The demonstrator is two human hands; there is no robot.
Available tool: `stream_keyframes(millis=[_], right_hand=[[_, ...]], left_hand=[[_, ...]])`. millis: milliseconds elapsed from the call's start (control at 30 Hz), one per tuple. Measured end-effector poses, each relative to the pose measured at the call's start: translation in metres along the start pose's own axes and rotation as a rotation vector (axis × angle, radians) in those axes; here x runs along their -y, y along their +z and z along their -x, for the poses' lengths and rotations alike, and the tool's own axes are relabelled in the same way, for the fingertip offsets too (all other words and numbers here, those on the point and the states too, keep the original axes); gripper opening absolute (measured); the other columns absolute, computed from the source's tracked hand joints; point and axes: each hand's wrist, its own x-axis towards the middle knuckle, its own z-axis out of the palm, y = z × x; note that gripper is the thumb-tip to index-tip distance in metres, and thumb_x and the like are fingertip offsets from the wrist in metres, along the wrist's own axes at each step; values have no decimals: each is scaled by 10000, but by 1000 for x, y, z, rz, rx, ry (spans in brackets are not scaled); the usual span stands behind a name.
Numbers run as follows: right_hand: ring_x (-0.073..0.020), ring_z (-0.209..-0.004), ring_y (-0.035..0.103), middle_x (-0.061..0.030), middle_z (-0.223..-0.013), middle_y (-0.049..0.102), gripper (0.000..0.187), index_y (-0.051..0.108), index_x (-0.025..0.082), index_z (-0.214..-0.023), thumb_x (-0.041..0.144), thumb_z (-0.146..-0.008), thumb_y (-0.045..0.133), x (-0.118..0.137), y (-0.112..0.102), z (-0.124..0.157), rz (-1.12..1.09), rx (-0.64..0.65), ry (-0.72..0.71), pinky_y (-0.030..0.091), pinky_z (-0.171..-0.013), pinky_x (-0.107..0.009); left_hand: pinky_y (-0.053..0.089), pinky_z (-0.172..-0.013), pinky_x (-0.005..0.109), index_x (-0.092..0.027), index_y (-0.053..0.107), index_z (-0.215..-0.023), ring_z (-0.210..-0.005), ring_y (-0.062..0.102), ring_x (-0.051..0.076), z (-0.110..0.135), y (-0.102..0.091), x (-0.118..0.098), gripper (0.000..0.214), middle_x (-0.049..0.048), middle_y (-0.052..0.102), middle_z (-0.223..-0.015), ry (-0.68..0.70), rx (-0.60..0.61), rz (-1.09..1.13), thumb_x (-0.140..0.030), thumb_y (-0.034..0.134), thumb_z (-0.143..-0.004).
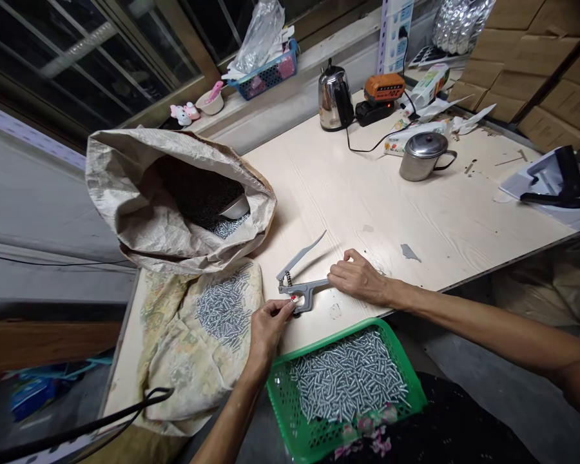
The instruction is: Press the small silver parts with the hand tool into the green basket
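Note:
A grey hand plier (311,291) with a spring and a C-shaped jaw lies on the table, its upper lever raised. My right hand (359,278) is closed around the end of its lower handle. At the jaw, my left hand (269,323) pinches thumb and finger together; what lies between them is too small to make out. A small red spot shows beside those fingertips. Below the plier, a green basket (276,386) holds many small silvery metal pieces, perhaps springs or screws. More such metal pieces (223,310) lie on a patterned cloth (183,380) left of my left hand.
A large woven sack (125,193) stands open at the left, with a metal scoop (236,207) and metal pieces inside. Farther back are a kettle (332,96), an orange battery pack (384,88) and a lidded steel mug (423,158). A grey scrap (409,252) lies on the table (348,187).

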Motion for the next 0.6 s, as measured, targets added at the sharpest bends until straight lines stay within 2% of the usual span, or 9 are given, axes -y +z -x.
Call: stream_keyframes(millis=[233,600], right_hand=[[-141,-640,338,17,-679,504,366,538,202,-751,63,-963,276,-1,2,1,30,13,-7,229,-759,-341],[-127,-613,306,28,-684,512,349,521,191,-740,45,-953,287,-2,7,2,64,27,-31,224,-774,-338]], left_hand=[[394,-540,241,-124,693,-622,-537,539,133,-8,-4,-7,380,45,660,-571,-19,38,-102,-497,734,-562],[330,-484,227,-142,613,-519,-444,457,100,-20,-12,-4,457,5,559,-455,-51,315,-247,-587,706,-569]])
